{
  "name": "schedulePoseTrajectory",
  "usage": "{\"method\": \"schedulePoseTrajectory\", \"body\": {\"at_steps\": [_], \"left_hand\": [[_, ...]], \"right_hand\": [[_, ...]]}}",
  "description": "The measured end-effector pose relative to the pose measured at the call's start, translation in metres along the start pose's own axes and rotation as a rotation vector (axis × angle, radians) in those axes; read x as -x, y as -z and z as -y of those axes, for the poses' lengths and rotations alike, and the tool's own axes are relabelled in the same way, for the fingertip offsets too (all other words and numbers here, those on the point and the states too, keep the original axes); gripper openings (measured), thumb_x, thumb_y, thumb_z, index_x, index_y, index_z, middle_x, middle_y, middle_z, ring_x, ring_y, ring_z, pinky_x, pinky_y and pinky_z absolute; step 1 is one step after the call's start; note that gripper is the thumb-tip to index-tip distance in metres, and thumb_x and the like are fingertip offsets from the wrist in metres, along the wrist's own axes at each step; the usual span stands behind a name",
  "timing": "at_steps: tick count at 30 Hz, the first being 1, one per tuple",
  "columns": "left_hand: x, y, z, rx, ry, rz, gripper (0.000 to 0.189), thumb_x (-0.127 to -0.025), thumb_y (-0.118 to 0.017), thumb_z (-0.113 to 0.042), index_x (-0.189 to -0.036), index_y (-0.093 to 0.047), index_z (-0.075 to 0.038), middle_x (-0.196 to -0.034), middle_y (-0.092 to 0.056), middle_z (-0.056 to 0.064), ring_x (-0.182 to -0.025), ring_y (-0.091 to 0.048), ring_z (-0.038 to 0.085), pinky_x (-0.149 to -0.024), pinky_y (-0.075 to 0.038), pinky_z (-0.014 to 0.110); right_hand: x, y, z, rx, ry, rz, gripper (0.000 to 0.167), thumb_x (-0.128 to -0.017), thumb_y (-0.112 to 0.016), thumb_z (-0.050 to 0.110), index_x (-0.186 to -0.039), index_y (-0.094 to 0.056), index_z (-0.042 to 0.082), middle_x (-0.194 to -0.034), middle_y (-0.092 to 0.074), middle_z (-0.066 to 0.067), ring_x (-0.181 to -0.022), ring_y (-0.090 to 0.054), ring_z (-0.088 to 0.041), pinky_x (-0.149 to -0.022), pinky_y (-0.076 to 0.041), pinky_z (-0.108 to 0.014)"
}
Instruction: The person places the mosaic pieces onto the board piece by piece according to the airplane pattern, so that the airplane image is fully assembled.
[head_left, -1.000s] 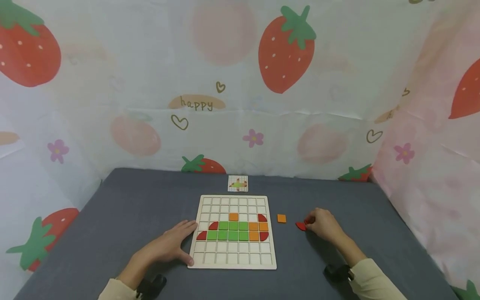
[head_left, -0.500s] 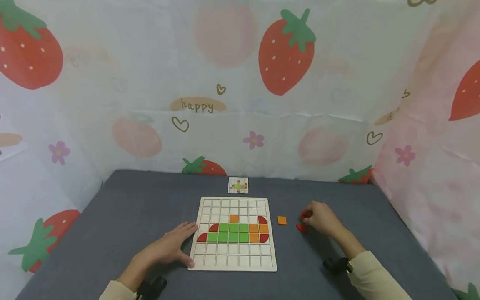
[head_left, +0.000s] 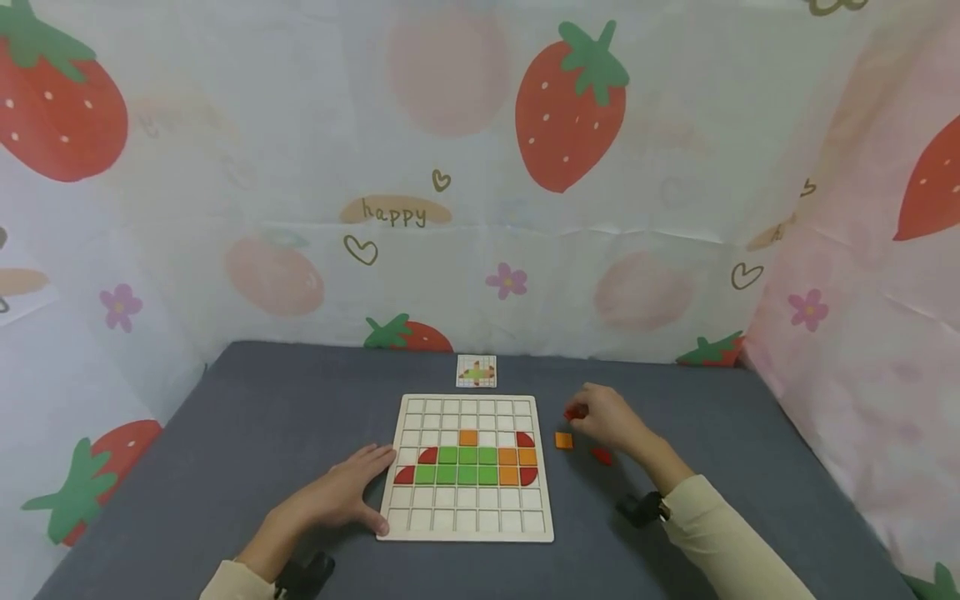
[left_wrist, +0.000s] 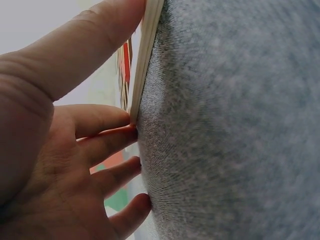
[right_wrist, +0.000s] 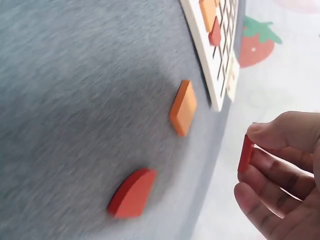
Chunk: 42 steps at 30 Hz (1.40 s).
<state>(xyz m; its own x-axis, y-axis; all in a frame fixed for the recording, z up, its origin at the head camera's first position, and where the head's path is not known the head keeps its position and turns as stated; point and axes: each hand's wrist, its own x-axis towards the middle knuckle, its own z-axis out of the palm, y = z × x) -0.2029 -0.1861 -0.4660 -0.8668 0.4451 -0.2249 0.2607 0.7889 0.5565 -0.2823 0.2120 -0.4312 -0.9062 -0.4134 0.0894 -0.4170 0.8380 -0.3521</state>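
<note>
A pale wooden grid board (head_left: 465,521) lies on the table, with green, orange and red tiles in its cells. My left hand (head_left: 337,492) rests at its left edge, fingers spread; thumb and fingertips touch the rim in the left wrist view. Between thumb and fingers my right hand (head_left: 611,417) pinches a red tile (right_wrist: 245,152), held above the table right of the board. Below that hand lie a square orange tile (head_left: 563,441) and a quarter-round red tile (right_wrist: 132,195). The held tile's full outline is hidden by my fingers.
A small pattern card (head_left: 476,372) lies behind the board, showing a coloured grid figure. The grey table (head_left: 315,392) ends at a strawberry-printed cloth (head_left: 562,283) behind and at the sides.
My right hand has lifted one red tile off the table and moved it left and away from me, toward the board. The other red tile stays behind. My left hand keeps its place.
</note>
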Motion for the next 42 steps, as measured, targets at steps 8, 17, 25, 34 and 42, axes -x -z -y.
{"method": "schedulePoseTrajectory", "body": {"at_steps": [8,17,25,34,42], "left_hand": [[0.0,-0.003,0.0,0.005,-0.001,-0.007,0.107,-0.062,-0.088,-0.036,-0.146,-0.037,0.005,-0.154,-0.035,0.024,-0.145,-0.023,0.048,-0.11,-0.024,0.067],[-0.001,-0.002,0.001,-0.02,-0.004,-0.007,0.108,-0.062,-0.088,-0.039,-0.147,-0.036,0.005,-0.153,-0.035,0.025,-0.144,-0.024,0.048,-0.109,-0.026,0.067],[-0.001,-0.002,-0.002,-0.008,0.018,-0.013,0.106,-0.062,-0.089,-0.033,-0.146,-0.037,0.005,-0.154,-0.036,0.023,-0.145,-0.024,0.047,-0.11,-0.025,0.067],[0.0,-0.002,-0.002,-0.007,0.001,-0.02,0.105,-0.062,-0.089,-0.032,-0.146,-0.038,0.005,-0.153,-0.037,0.023,-0.145,-0.024,0.047,-0.108,-0.025,0.068],[0.0,-0.002,-0.002,-0.011,-0.006,-0.023,0.105,-0.062,-0.089,-0.032,-0.146,-0.038,0.005,-0.153,-0.037,0.024,-0.144,-0.025,0.048,-0.108,-0.026,0.069]], "right_hand": [[-0.016,-0.007,0.018,-0.038,0.036,0.01,0.014,-0.085,-0.069,0.005,-0.098,-0.074,0.001,-0.093,-0.063,-0.007,-0.08,-0.058,-0.016,-0.071,-0.054,-0.032],[-0.034,-0.014,0.041,-0.046,0.121,0.027,0.016,-0.084,-0.07,0.004,-0.099,-0.074,0.002,-0.092,-0.062,-0.006,-0.079,-0.057,-0.015,-0.069,-0.053,-0.028],[-0.047,-0.025,0.057,-0.065,0.154,0.066,0.017,-0.085,-0.068,0.003,-0.101,-0.074,0.003,-0.092,-0.062,-0.004,-0.079,-0.056,-0.013,-0.07,-0.051,-0.025],[-0.058,-0.038,0.073,-0.077,0.206,0.118,0.02,-0.087,-0.067,0.004,-0.106,-0.073,0.002,-0.098,-0.063,-0.007,-0.087,-0.057,-0.018,-0.077,-0.053,-0.033],[-0.07,-0.05,0.08,-0.035,0.249,0.128,0.019,-0.087,-0.066,0.003,-0.103,-0.075,0.005,-0.096,-0.064,-0.006,-0.086,-0.058,-0.018,-0.076,-0.052,-0.03]]}}
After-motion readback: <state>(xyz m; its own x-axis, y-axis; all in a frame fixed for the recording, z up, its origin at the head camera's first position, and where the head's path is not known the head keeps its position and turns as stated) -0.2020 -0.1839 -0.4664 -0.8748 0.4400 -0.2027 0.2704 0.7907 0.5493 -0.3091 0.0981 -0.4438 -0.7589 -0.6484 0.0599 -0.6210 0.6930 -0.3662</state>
